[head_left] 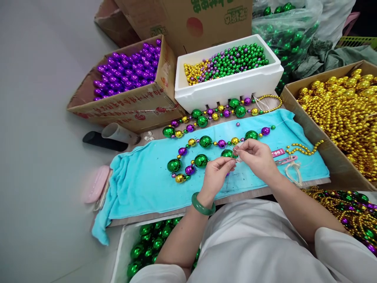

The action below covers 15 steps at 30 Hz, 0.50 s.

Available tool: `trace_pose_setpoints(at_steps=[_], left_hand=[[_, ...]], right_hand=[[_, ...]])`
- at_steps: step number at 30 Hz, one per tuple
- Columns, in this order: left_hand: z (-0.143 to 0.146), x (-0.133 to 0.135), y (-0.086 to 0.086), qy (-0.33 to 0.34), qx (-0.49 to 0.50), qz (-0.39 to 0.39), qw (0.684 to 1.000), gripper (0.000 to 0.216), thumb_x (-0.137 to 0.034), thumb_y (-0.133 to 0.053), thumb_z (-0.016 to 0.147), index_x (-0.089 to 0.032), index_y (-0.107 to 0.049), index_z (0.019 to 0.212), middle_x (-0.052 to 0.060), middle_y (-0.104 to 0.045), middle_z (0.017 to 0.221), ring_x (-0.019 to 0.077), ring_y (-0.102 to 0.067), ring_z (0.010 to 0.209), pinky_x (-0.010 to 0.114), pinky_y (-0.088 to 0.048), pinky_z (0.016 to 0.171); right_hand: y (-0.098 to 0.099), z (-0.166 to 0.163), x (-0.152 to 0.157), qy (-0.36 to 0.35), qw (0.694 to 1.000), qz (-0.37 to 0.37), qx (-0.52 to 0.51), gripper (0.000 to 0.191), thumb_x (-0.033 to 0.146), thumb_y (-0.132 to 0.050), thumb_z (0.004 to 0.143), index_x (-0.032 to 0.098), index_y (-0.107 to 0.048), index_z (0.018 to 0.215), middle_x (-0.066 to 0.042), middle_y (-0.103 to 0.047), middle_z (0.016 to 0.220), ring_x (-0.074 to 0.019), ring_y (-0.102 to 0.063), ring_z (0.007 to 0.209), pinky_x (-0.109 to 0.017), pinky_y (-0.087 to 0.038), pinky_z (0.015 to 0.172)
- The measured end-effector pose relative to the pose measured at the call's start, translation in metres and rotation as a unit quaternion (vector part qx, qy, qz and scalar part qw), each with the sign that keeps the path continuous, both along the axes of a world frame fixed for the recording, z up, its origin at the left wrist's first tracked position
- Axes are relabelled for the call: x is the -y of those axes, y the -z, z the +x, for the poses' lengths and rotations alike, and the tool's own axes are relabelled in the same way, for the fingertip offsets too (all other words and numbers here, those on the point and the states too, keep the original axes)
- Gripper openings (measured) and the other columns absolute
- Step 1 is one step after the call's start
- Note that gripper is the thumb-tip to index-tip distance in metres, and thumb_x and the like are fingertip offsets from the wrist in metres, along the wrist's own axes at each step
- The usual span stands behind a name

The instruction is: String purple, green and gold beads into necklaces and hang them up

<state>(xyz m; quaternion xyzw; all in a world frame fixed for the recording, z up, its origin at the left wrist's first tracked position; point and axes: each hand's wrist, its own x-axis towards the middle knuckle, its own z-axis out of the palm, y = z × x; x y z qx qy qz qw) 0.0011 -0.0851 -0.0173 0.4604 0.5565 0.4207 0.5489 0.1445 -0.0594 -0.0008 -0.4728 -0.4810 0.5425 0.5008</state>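
Observation:
My left hand (216, 173), with a green bangle (203, 204) at the wrist, pinches a thin string close to the end of a bead strand. Facing it, my right hand (257, 159) also has thumb and forefinger pinched on the string, whose thin pale loop shows between the hands. Just behind the fingertips lies a large green bead (227, 153), partly covered. The strand of green, purple and gold beads (205, 141) curves in a U on the turquoise towel (147, 188). Its far end, by a purple bead (265, 131), trails a fine thread.
Behind the towel lies another bead strand (202, 121), before a white foam box (226, 88) of small beads. Cardboard boxes hold purple beads (129, 70) and gold bead strings (341, 118). Pink snips (287, 160) rest at right, a pink case (97, 184) at left, green beads (150, 243) below.

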Motion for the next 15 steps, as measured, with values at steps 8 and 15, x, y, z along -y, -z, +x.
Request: trace_pose_setpoints(at_steps=[8, 15], left_hand=[[0.0010, 0.0009, 0.0012, -0.005, -0.014, 0.004, 1.000, 0.016, -0.031, -0.070, 0.072, -0.016, -0.074, 0.075, 0.002, -0.066, 0.068, 0.0117, -0.057, 0.062, 0.024, -0.046, 0.061], [0.0011, 0.0015, 0.0032, -0.002, -0.026, 0.021, 0.999, 0.015, -0.030, -0.069, 0.072, -0.016, -0.075, 0.076, 0.003, -0.067, 0.071, 0.0119, -0.058, 0.063, 0.024, -0.046, 0.061]], right_hand=[[0.0017, 0.0015, -0.0018, -0.012, 1.000, -0.010, 0.021, 0.009, 0.023, -0.062, 0.068, 0.018, -0.057, 0.063, -0.003, -0.065, 0.070, -0.0168, -0.061, 0.070, -0.030, -0.048, 0.066], [0.0041, 0.0022, -0.0025, -0.019, 0.999, -0.014, 0.023, 0.009, 0.024, -0.061, 0.067, 0.019, -0.057, 0.063, -0.004, -0.066, 0.070, -0.0171, -0.061, 0.068, -0.031, -0.048, 0.065]])
